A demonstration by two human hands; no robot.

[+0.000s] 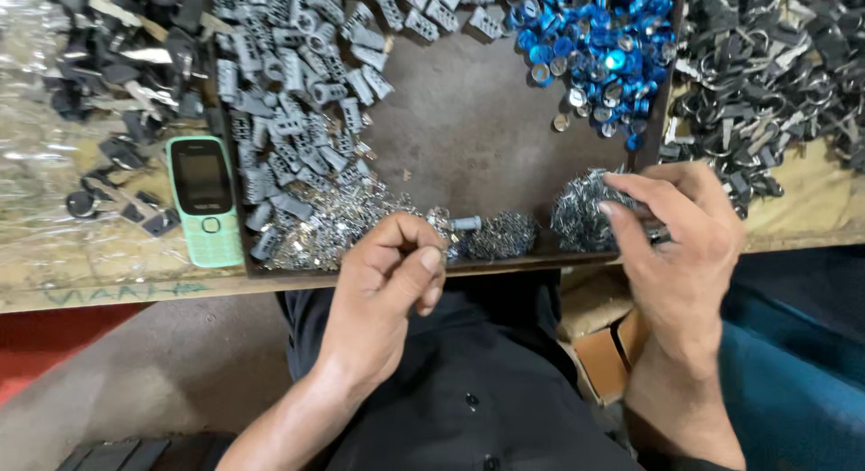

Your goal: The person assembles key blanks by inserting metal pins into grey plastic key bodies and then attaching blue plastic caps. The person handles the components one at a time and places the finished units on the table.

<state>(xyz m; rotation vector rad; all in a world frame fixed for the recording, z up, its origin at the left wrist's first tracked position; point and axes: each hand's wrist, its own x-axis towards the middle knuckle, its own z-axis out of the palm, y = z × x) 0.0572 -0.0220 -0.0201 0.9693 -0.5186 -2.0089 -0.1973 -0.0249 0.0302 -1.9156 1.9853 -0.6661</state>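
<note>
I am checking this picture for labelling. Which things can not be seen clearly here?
- Head view: what the left hand pinches is hidden by its curled fingers.
- Right hand: its fingertips cover the spot they touch in the pile of small silvery parts.
- Grey cylinders and blue caps: cut off by the top edge.

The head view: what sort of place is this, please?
Probably a small workshop bench for assembling lock or key parts by hand. A shallow tray holds sorted heaps: grey metal cylinders, blue caps and tiny shiny pieces. The left hand pinches a small part; black-headed keys lie beside the tray.
</note>
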